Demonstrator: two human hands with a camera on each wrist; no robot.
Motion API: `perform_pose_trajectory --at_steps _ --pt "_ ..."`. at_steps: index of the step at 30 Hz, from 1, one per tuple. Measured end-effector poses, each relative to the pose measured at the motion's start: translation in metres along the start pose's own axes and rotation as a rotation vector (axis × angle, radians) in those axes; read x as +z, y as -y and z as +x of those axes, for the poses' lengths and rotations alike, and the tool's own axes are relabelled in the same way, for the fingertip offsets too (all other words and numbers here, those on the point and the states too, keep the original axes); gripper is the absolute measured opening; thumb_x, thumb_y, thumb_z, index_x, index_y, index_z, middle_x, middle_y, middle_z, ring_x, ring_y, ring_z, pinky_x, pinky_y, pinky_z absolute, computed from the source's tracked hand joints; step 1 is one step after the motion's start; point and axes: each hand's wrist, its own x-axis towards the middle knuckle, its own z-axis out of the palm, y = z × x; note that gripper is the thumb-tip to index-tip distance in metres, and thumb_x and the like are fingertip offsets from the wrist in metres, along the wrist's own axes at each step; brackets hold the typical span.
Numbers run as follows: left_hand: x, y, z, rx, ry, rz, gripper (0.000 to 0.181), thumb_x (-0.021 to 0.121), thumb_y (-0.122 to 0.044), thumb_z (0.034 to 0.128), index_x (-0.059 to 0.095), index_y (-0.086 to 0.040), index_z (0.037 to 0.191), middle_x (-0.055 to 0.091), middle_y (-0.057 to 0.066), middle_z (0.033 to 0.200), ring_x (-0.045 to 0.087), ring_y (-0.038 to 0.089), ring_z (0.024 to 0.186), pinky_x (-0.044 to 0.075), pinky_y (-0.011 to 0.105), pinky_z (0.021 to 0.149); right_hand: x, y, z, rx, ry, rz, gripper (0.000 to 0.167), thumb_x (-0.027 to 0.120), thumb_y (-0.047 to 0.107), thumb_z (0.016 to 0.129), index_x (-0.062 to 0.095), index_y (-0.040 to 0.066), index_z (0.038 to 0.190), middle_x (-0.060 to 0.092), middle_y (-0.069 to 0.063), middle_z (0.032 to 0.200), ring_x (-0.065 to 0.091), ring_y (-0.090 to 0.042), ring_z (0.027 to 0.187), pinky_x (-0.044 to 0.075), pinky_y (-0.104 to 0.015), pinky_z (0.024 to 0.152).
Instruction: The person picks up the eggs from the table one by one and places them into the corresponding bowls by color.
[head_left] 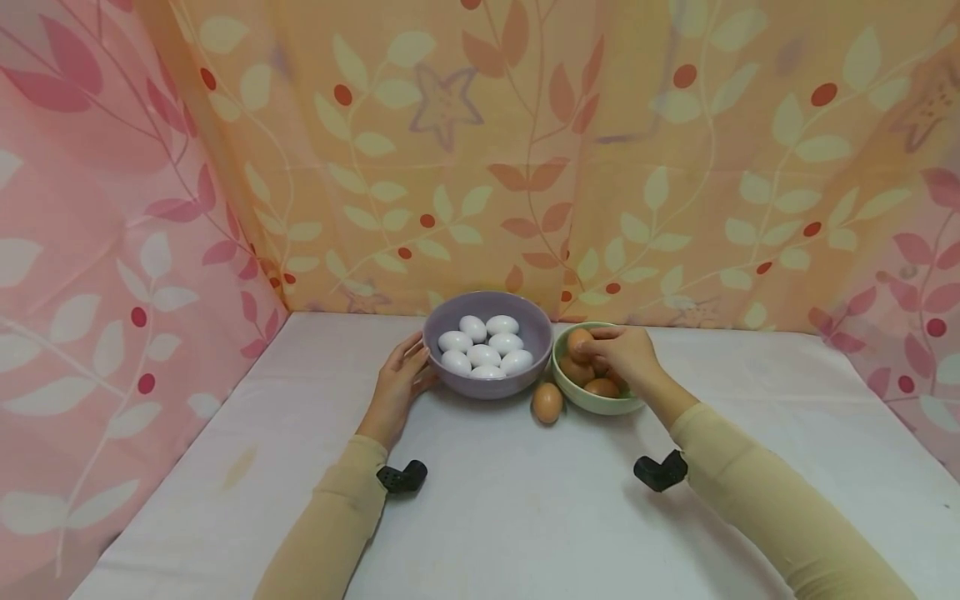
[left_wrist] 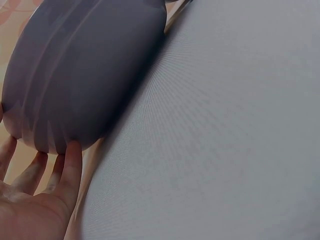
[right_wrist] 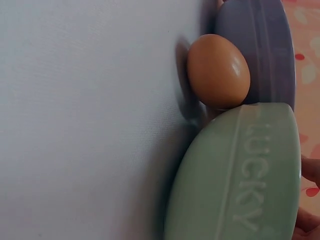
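Observation:
A purple bowl (head_left: 480,388) with several white eggs (head_left: 483,356) stands at the back of the table. My left hand (head_left: 397,387) touches its left side; in the left wrist view, the spread fingertips (left_wrist: 74,150) meet the bowl's outer wall. Right beside it is a smaller light green bowl (head_left: 600,406) holding brown eggs (head_left: 602,387). Over this bowl my right hand (head_left: 626,358) pinches one brown egg (head_left: 578,340) near the rim. Another brown egg (head_left: 547,403) lies on the table in front of where the bowls meet.
White cloth covers the table (head_left: 525,517). Patterned orange curtain (head_left: 480,167) hangs right behind the bowls, with pink cloth (head_left: 97,292) at the left. A black device (head_left: 405,477) sits at each wrist. Raised letters reading LUCKY mark the green bowl's side.

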Motion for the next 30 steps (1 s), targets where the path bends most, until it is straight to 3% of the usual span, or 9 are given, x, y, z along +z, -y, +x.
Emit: perform_pose_trajectory --at_steps 6,16,20,25,30 --pt "0.0 0.0 -0.001 0.005 0.006 -0.004 0.047 0.056 -0.022 0.1025 0.045 -0.018 0.148 0.044 0.006 0.153 0.052 0.028 0.134 0.045 0.046 0.111 0.002 0.003 0.002 -0.025 -0.007 -0.048 0.053 0.075 0.035 0.086 0.066 0.005 0.129 0.061 -0.015 0.138 0.049 -0.028 0.131 0.042 -0.038 0.11" --pt "-0.001 0.001 0.0 0.005 0.012 -0.008 0.048 0.057 -0.023 0.1022 0.044 -0.017 0.148 0.043 0.007 0.154 0.051 0.029 0.135 0.044 0.048 0.112 0.003 0.004 0.003 0.013 -0.003 -0.026 0.054 0.071 0.032 0.089 0.061 0.006 0.136 0.056 -0.015 0.143 0.049 -0.028 0.132 0.046 -0.038 0.106" --pt "0.0 0.004 0.001 0.019 0.016 -0.005 0.048 0.055 -0.022 0.1029 0.043 -0.015 0.149 0.043 0.008 0.154 0.051 0.031 0.135 0.044 0.049 0.111 0.001 0.001 0.001 0.017 -0.021 -0.031 0.056 0.073 0.034 0.089 0.061 0.004 0.134 0.057 -0.017 0.142 0.05 -0.027 0.129 0.05 -0.031 0.097" --pt "0.001 0.004 0.002 0.021 0.017 0.002 0.048 0.054 -0.02 0.1032 0.042 -0.014 0.15 0.042 0.009 0.155 0.05 0.032 0.136 0.044 0.049 0.111 -0.005 0.0 -0.013 -0.03 -0.016 -0.035 0.055 0.071 0.032 0.092 0.059 0.001 0.136 0.055 -0.019 0.142 0.05 -0.026 0.127 0.048 -0.011 0.077" --pt "-0.001 0.002 0.002 0.026 0.016 0.008 0.048 0.055 -0.021 0.1032 0.042 -0.015 0.15 0.043 0.009 0.154 0.051 0.032 0.135 0.045 0.049 0.11 -0.007 0.006 -0.047 -0.134 0.026 0.051 0.055 0.071 0.031 0.092 0.058 0.003 0.137 0.059 -0.015 0.14 0.058 -0.012 0.119 0.051 -0.01 0.083"
